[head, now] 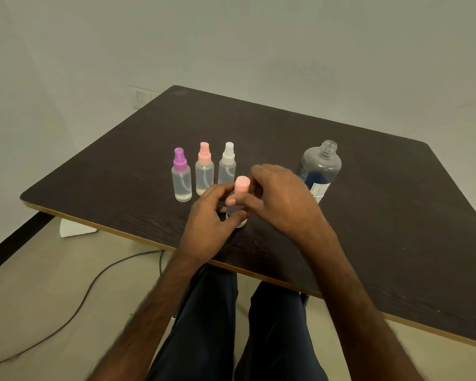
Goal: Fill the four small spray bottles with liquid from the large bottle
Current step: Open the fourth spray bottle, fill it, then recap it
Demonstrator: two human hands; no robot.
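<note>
Three small spray bottles (204, 171) stand in a row, large bottle (318, 169) uncapped to their rt. Left hand (215, 215) grips 4th bottle (238, 213) near table (368, 215) edge; right hand (280, 199) fingers pinch its pink top (242, 184).

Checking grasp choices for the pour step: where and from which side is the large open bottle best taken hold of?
Probably around the wide lower body of the large bottle, below the shoulder; the neck is narrow and open. It stands upright behind the right hand, so come from its right, where the table is bare, fingers wrapping the label.
</note>
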